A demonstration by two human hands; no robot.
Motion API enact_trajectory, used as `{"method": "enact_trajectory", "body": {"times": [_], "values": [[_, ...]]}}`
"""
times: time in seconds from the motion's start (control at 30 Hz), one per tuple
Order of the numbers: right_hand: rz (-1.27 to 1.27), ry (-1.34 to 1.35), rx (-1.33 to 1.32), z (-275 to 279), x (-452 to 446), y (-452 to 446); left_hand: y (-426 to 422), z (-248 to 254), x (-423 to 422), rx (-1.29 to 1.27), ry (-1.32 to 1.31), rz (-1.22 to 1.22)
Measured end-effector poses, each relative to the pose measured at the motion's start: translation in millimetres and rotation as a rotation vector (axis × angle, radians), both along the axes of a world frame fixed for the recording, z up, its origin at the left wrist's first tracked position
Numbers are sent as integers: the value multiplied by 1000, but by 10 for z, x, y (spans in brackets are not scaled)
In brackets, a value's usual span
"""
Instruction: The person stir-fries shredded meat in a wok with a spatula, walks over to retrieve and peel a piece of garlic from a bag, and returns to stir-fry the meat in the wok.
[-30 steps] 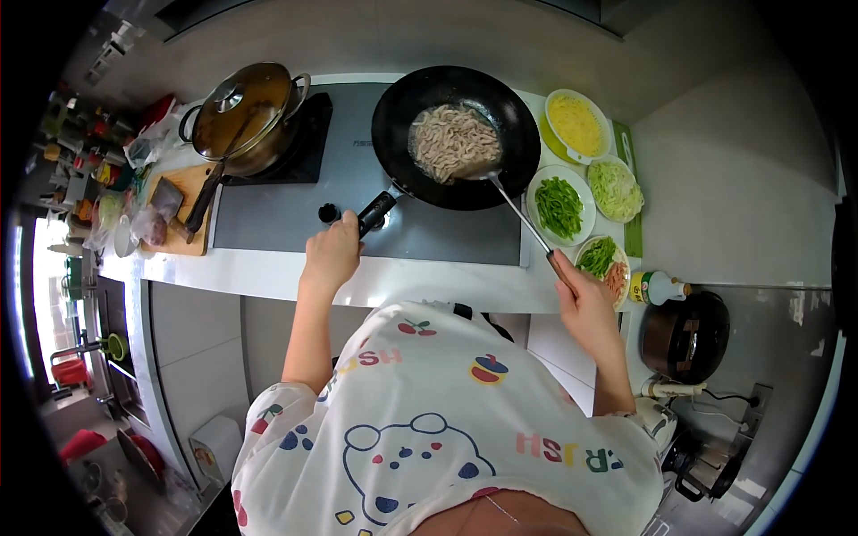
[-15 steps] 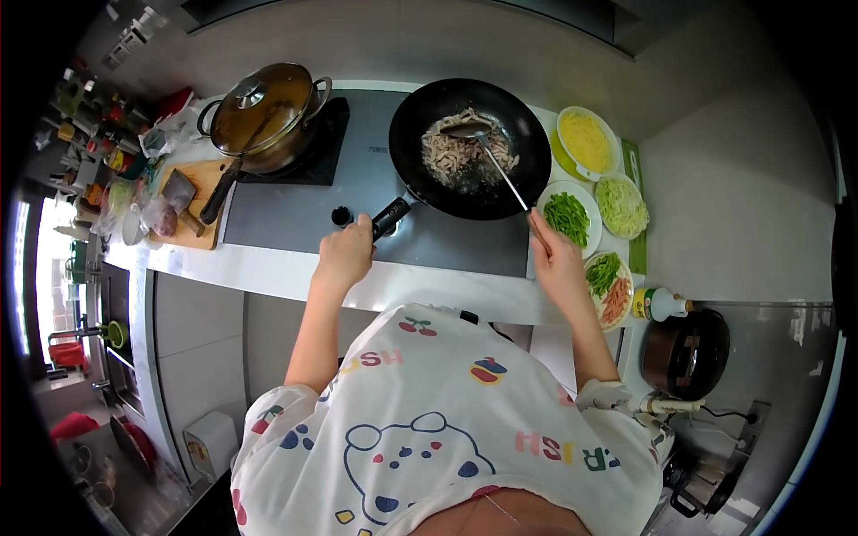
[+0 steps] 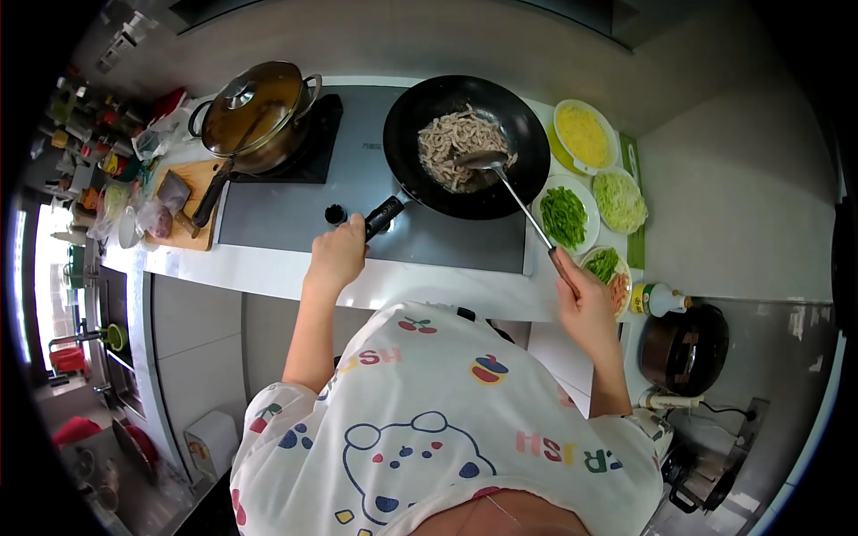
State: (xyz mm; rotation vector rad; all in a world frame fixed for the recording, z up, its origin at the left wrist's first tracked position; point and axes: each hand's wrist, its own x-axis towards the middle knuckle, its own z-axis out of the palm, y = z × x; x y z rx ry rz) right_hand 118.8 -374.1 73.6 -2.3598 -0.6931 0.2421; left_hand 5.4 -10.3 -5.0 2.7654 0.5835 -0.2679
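Observation:
On the right side of the grey stove sits a black wok (image 3: 518, 129) holding pale shredded meat (image 3: 460, 136). My left hand (image 3: 338, 255) is wrapped round the wok's black handle (image 3: 383, 217). In my right hand (image 3: 584, 299) is the wooden end of a metal spatula (image 3: 521, 201), whose blade rests among the meat at its right side. Just right of the wok, a white plate carries sliced green peppers (image 3: 563, 217). Nearest my right hand, another plate bears green strips (image 3: 602, 264) and pink strips (image 3: 618, 290), partly hidden by the hand.
A lidded pot (image 3: 255, 121) stands on the left burner. Left of it are a cutting board (image 3: 202, 234) and a cleaver (image 3: 173, 192). At the right lie bowls of yellow shreds (image 3: 583, 136) and pale green shreds (image 3: 618, 202), a bottle (image 3: 660, 300) and a dark cooker (image 3: 684, 349).
The spatula blade first swung up and left across the meat, then came back down to the right with my right hand. The meat is spread differently. My left hand keeps hold of the handle.

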Motion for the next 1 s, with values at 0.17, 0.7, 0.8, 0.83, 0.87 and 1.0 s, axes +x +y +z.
{"method": "enact_trajectory", "body": {"times": [0.17,0.7,0.8,0.83,0.87,1.0], "values": [[42,0,-111,231,-122,-179,-11,15,8,11,13,-3],[39,-69,153,-494,408,545,-37,-1,-7,3,-9,-8],[43,-69,61,-599,460,592,-34,3,-9,1,-8,-10],[51,-79,50,-606,450,572,-34,10,-6,-4,0,-6],[59,-89,39,-610,422,528,-33,15,-2,-8,8,-2],[56,-41,19,-305,235,333,-22,30,9,-44,62,5]]}}
